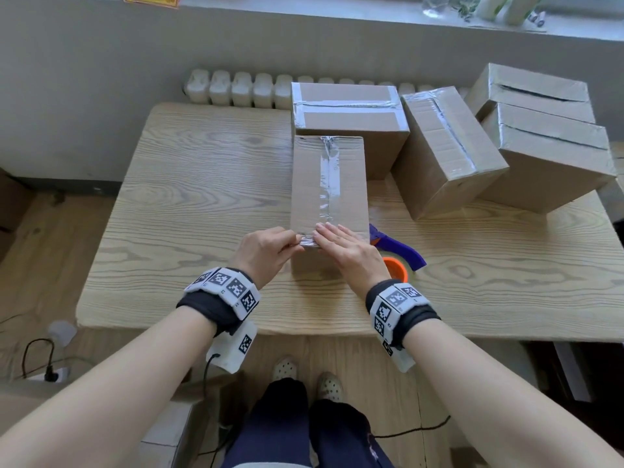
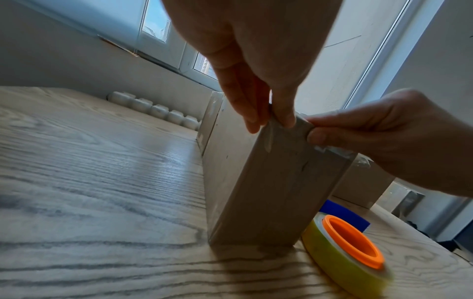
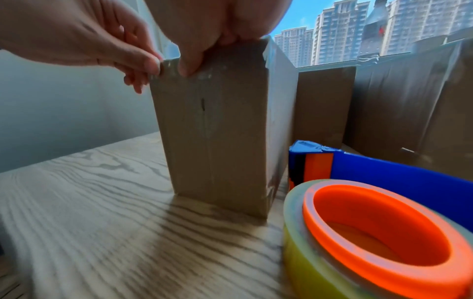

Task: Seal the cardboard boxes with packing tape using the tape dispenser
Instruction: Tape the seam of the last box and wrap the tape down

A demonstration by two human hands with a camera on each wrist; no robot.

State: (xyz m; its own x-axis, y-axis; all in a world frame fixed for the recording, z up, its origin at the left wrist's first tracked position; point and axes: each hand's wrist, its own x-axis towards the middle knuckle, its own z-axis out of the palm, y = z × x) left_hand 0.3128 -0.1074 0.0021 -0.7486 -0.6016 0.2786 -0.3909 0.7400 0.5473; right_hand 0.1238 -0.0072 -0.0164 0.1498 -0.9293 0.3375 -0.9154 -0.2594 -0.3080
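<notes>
A narrow cardboard box (image 1: 329,184) stands mid-table, with a strip of clear tape (image 1: 326,177) running down its top seam. My left hand (image 1: 297,239) pinches the loose tape end at the box's near top edge, seen close in the left wrist view (image 2: 268,121). My right hand (image 1: 324,231) lies flat on the box top beside it, its thumb pressing tape onto the front face (image 3: 188,68). The blue tape dispenser (image 1: 398,248) with its orange-cored roll (image 3: 379,232) lies on the table just right of the box, with no hand on it.
A wooden table (image 1: 185,197) holds three larger taped boxes at the back right: one (image 1: 347,109) right behind the narrow box, a tilted one (image 1: 445,146), and a double one (image 1: 547,153) at the edge. A white radiator (image 1: 236,87) lines the wall.
</notes>
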